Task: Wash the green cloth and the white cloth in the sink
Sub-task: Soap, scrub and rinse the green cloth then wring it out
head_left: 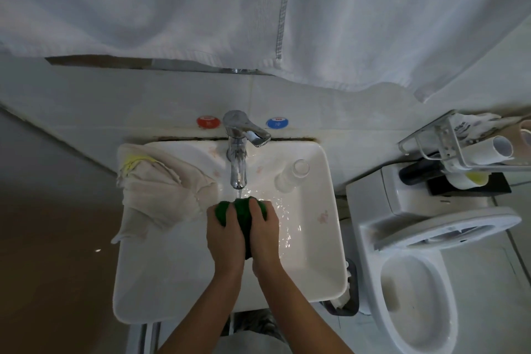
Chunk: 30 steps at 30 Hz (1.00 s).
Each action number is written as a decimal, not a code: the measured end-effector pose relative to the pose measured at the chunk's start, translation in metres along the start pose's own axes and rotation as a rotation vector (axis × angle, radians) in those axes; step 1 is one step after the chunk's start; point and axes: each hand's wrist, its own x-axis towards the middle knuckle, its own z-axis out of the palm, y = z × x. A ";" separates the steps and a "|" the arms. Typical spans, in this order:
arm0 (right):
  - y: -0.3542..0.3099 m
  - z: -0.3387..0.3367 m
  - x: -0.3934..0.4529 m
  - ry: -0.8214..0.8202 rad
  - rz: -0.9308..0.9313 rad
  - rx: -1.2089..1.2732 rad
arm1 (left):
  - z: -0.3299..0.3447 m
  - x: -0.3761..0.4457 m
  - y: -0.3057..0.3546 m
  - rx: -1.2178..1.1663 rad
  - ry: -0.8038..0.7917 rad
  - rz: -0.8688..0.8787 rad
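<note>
Both hands — left hand [225, 234] and right hand [265, 231] — curl fingers around the bunched green cloth [242, 211] mid-sink [324, 238] under the running tap [238, 164], white cloth [159, 190] draped at ten o'clock.

A chrome tap [238, 149] is seen running. Red [208, 122] and blue [277, 123] round stickers are fixed on the wall beside it. A toilet [416, 282] with raised seat is noted at right, below a wire rack [471, 144]. A large towel [258, 8] is hung overhead.
</note>
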 end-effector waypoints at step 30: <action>-0.003 0.044 -0.020 -0.240 -0.231 -0.119 | -0.051 0.032 0.022 -0.081 0.029 0.096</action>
